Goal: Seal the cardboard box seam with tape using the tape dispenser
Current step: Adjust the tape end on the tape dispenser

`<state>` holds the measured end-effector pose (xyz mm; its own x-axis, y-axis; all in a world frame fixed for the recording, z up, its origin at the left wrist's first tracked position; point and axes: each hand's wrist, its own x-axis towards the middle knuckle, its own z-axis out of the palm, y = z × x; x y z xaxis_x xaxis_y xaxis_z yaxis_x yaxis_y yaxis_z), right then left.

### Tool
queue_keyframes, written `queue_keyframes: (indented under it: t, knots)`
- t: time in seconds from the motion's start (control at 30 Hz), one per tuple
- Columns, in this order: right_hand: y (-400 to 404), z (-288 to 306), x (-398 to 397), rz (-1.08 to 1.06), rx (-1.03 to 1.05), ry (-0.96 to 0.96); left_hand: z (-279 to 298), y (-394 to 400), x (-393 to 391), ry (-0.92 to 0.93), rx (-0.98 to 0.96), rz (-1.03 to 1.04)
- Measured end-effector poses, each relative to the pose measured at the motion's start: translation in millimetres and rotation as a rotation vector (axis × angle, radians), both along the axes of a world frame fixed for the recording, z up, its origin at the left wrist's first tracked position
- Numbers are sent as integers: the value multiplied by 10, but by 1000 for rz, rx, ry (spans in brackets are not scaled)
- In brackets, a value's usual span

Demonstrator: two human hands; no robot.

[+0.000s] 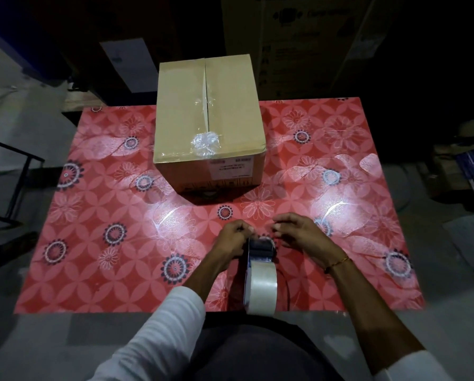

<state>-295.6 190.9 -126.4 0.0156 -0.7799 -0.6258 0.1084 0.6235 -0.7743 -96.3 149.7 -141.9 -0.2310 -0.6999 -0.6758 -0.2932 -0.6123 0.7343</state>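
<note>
Between the fingers: the head of the tape dispenser stands on the table, with its roll of tape behind the fingers, towards the person.
Left hand: the left hand is curled against the left side of the dispenser head, fingers pinched at its front; it looks to be steadying the tool or picking at the tape end, but I cannot tell which.
Right hand: the right hand hovers just beside the head on the right, fingers bent and pinched close together; whether they hold a tape end I cannot tell, since clear tape does not show here.
Ahead of the fingers: the cardboard box sits well apart from them, farther back on the table, flaps closed.
Seam: the seam runs away from the fingers down the lid; crumpled clear tape bunches at its near end, so it does not look properly sealed yet.
Handling, dispenser: likely rigid and light; best gripped by the handle, fingers kept off the cutting edge.
Handling, tape: thin, sticky and prone to folding on itself, so the free end wants tension.
Handling, box: stiff walls, though the flaps may give under pressure near the seam.
Writing: a white label on the box's near face carries print too small to read; printing on the dark cartons behind is also illegible.
</note>
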Motion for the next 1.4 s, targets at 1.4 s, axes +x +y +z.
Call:
queue_keyframes:
  t: [1.4]
  knots:
    - [174, -117, 249, -50, -117, 220, -10, -37, 133, 117, 54, -62]
